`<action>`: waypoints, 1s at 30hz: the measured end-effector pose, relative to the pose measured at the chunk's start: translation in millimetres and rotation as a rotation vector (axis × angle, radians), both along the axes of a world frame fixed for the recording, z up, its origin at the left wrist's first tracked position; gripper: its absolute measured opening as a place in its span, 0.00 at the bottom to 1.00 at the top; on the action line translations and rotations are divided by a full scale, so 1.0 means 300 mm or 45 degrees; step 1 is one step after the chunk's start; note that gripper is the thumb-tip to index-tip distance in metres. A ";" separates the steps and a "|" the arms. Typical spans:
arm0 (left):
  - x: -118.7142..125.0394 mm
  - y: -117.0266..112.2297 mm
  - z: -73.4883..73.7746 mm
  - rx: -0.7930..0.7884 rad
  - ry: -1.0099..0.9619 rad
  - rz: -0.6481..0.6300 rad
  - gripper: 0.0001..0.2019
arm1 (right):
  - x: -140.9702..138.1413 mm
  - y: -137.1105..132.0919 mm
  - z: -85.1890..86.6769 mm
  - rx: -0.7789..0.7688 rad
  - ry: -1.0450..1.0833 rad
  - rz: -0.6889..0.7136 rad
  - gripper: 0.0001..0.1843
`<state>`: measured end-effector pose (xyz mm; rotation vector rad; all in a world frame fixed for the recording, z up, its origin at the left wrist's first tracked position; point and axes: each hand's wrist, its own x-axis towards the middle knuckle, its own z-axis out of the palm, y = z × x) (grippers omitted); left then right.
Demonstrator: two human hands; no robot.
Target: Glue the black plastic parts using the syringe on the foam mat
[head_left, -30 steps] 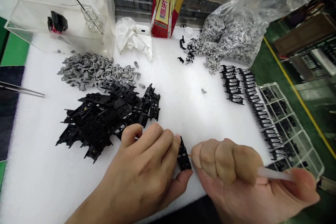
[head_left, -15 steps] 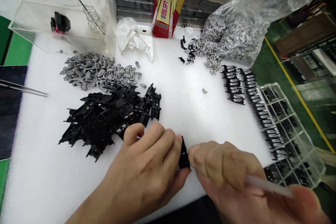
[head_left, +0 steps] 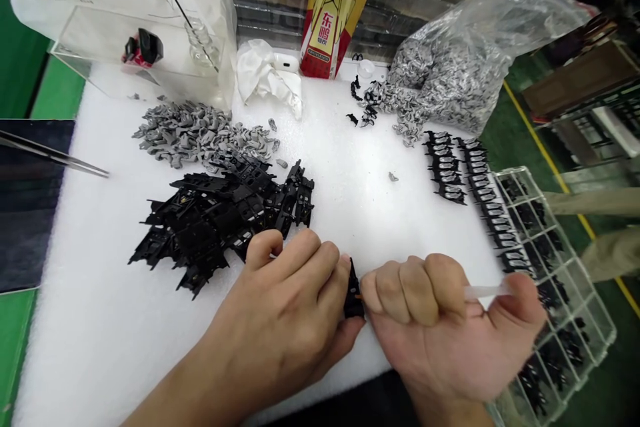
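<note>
Black plastic part [head_left: 353, 308] sits low in the view, between the two hands and near the front of the white work surface [head_left: 350, 227]. The left hand [head_left: 293, 310] grips it from the left, with the thumb at its near end and the fingers bent over its far end and left side, so only a narrow strip shows. Whether it rests on the surface or is held just above cannot be told.

The right hand [head_left: 445, 330] is just to the right of the part, clenched around a thin tool with a pale handle [head_left: 485, 291]. The thumb presses the handle's outer end, and a bit of orange shows at the little-finger side, against the part.

Beyond the left hand lies a heap of similar black parts [head_left: 215, 220], with a mound of grey pieces [head_left: 195, 133] touching its far side. One loose grey piece [head_left: 393, 177] lies alone near the middle. To the right, finished-looking parts stand in two rows [head_left: 447, 167], beside a clear divided tray [head_left: 613, 332]. Farther back are a clear bag [head_left: 440, 80] full of grey bits, a yellow and red carton [head_left: 336, 20] and a crumpled tissue [head_left: 265, 73]. Tweezers [head_left: 75, 161] lie at the left edge.
</note>
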<state>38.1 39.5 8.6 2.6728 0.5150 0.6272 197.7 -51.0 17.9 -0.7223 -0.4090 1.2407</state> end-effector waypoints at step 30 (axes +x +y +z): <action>-0.001 0.005 0.001 0.013 0.000 -0.012 0.16 | -0.002 -0.007 -0.002 -0.003 -0.061 -0.043 0.31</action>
